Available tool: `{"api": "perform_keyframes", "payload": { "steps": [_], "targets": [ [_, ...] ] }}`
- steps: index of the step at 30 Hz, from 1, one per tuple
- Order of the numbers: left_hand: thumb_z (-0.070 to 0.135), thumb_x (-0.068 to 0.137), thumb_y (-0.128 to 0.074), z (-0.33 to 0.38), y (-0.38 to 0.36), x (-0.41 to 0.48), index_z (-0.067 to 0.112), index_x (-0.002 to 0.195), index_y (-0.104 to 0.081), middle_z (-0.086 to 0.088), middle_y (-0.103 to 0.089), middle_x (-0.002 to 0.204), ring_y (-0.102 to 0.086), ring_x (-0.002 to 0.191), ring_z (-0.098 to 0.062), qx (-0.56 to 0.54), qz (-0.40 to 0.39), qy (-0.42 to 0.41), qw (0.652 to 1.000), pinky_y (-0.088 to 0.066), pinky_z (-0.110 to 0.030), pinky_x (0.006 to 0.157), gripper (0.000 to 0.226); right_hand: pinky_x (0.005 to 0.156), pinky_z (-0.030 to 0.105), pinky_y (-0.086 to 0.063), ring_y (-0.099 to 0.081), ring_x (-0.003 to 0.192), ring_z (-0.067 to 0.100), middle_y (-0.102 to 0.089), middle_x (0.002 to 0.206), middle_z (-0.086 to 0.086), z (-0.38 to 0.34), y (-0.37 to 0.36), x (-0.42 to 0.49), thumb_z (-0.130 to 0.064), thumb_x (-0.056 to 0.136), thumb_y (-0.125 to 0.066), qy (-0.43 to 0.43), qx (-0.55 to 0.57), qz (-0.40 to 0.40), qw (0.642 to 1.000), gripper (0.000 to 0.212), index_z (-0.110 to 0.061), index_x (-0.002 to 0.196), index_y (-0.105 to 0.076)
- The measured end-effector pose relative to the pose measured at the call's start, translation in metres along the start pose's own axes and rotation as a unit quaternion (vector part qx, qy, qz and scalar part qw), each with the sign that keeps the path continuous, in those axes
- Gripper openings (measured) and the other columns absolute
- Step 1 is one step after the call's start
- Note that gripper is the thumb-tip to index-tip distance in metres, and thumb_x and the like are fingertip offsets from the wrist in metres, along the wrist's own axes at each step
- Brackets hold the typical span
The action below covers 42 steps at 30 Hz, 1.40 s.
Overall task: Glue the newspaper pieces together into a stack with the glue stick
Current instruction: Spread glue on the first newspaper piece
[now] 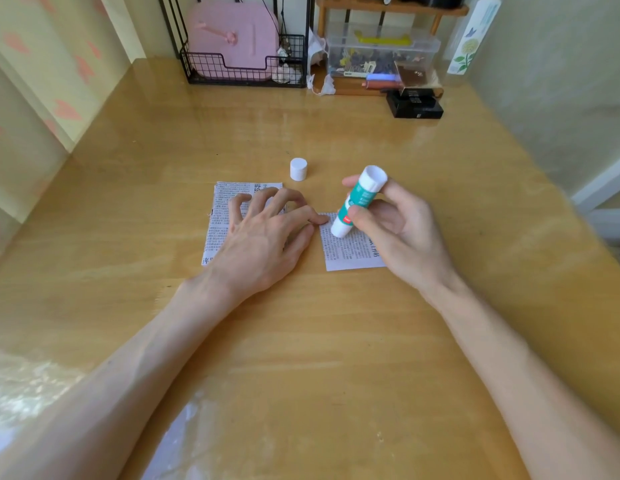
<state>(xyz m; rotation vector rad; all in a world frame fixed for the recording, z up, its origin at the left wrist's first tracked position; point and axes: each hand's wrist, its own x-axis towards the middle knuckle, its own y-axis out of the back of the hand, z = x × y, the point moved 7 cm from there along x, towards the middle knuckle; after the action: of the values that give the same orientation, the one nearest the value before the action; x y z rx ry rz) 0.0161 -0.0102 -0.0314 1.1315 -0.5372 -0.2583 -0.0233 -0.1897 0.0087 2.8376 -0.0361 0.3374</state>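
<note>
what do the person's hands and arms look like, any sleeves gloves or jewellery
Nothing is worn that shows. The left hand and right hand have no gloves, rings or bracelets. The left forearm and right forearm are uncovered down to the frame edge, with no sleeve, watch or marking in view.

One head-worn camera (wide-angle) looks forward and down, close over the table (301,341).

light: bright, soft daylight | glare: pale sheen on the tabletop (336,109) far end and lower left | shadows: faint | edges: wide-angle bending, lower corners blurred
</note>
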Motion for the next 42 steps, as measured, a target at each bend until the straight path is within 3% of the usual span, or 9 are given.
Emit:
{"api": "perform_keyframes", "payload": {
  "steps": [3, 6, 9, 11, 16, 26, 35, 39, 42],
  "targets": [
    [0.045, 0.106, -0.038, 0.0, 0.0, 0.0, 0.049, 0.124, -0.06, 0.014, -0.05, 0.136, -0.042, 0.138, -0.024, -0.003, -0.001, -0.001, 1.0, -0.023, -0.055, 0.111, 0.029, 0.095, 0.036, -0.059, -0.075, 0.093, 0.012, -0.073, 0.092, -0.01, 0.002, -0.01, 0.003, -0.005, 0.101, -0.063, 0.015, -0.03, -0.034, 0.999, 0.029, -0.015, 0.128, -0.066],
    [0.044, 0.104, -0.036, 0.001, 0.001, 0.0, 0.047, 0.121, -0.06, 0.013, -0.051, 0.136, -0.042, 0.138, -0.025, -0.003, -0.001, -0.003, 1.0, -0.025, -0.056, 0.111, 0.029, 0.088, 0.017, -0.052, -0.074, 0.094, 0.008, -0.073, 0.099, -0.003, 0.002, -0.017, 0.003, -0.001, 0.102, -0.062, 0.036, -0.061, -0.048, 0.996, 0.024, -0.008, 0.125, -0.064],
    [0.043, 0.104, -0.038, 0.0, 0.0, -0.001, 0.045, 0.119, -0.059, 0.013, -0.051, 0.136, -0.042, 0.138, -0.025, -0.005, 0.002, -0.003, 1.0, -0.025, -0.057, 0.111, 0.026, 0.086, 0.014, -0.051, -0.075, 0.096, 0.01, -0.073, 0.102, 0.005, 0.0, -0.019, 0.002, -0.007, 0.104, -0.063, 0.052, -0.076, -0.058, 0.994, 0.018, -0.002, 0.122, -0.063],
    [0.043, 0.104, -0.038, 0.0, 0.0, -0.001, 0.045, 0.118, -0.057, 0.013, -0.051, 0.135, -0.042, 0.137, -0.026, -0.004, 0.004, -0.004, 1.0, -0.026, -0.058, 0.111, 0.024, 0.086, 0.018, -0.054, -0.076, 0.096, 0.008, -0.076, 0.101, 0.003, 0.0, -0.019, 0.004, -0.014, 0.104, -0.066, 0.049, -0.094, -0.06, 0.993, 0.022, -0.002, 0.122, -0.063],
    [0.045, 0.103, -0.037, 0.001, -0.001, -0.001, 0.044, 0.119, -0.061, 0.013, -0.051, 0.135, -0.043, 0.137, -0.026, 0.009, 0.003, 0.0, 1.0, -0.026, -0.058, 0.111, 0.029, 0.093, 0.047, -0.059, -0.077, 0.097, 0.013, -0.078, 0.102, 0.001, 0.003, -0.017, 0.009, -0.014, 0.103, -0.066, 0.017, -0.115, -0.057, 0.992, 0.023, -0.007, 0.125, -0.065],
    [0.045, 0.102, -0.039, 0.0, -0.001, -0.001, 0.041, 0.119, -0.063, 0.012, -0.053, 0.136, -0.043, 0.137, -0.026, 0.012, 0.006, 0.002, 1.0, -0.025, -0.057, 0.11, 0.029, 0.092, 0.02, -0.057, -0.075, 0.102, 0.002, -0.077, 0.104, -0.012, 0.004, -0.017, -0.001, -0.009, 0.102, -0.067, 0.018, -0.115, -0.078, 0.99, 0.017, -0.008, 0.119, -0.068],
    [0.045, 0.102, -0.04, 0.0, 0.0, -0.001, 0.042, 0.119, -0.062, 0.013, -0.052, 0.136, -0.042, 0.137, -0.026, 0.01, 0.008, -0.001, 1.0, -0.025, -0.057, 0.111, 0.027, 0.095, 0.028, -0.06, -0.074, 0.107, 0.004, -0.076, 0.115, -0.011, 0.006, -0.016, -0.017, -0.008, 0.101, -0.068, 0.003, -0.08, -0.092, 0.993, 0.016, -0.008, 0.118, -0.068],
    [0.046, 0.103, -0.041, 0.0, 0.0, -0.001, 0.043, 0.118, -0.062, 0.013, -0.053, 0.135, -0.043, 0.137, -0.026, 0.008, 0.012, 0.001, 1.0, -0.024, -0.056, 0.11, 0.025, 0.09, 0.036, -0.064, -0.075, 0.106, 0.012, -0.077, 0.108, -0.012, 0.007, -0.016, -0.021, -0.008, 0.101, -0.068, -0.02, -0.049, -0.104, 0.993, 0.019, -0.006, 0.121, -0.068],
    [0.052, 0.102, -0.041, 0.0, 0.0, 0.0, 0.044, 0.118, -0.062, 0.014, -0.052, 0.136, -0.041, 0.14, -0.025, 0.01, 0.006, 0.004, 1.0, -0.022, -0.054, 0.111, 0.028, 0.088, 0.033, -0.064, -0.077, 0.103, 0.014, -0.078, 0.103, -0.012, 0.008, -0.016, -0.023, -0.007, 0.101, -0.068, -0.031, -0.039, -0.11, 0.993, 0.018, -0.006, 0.12, -0.068]
  ]
}}
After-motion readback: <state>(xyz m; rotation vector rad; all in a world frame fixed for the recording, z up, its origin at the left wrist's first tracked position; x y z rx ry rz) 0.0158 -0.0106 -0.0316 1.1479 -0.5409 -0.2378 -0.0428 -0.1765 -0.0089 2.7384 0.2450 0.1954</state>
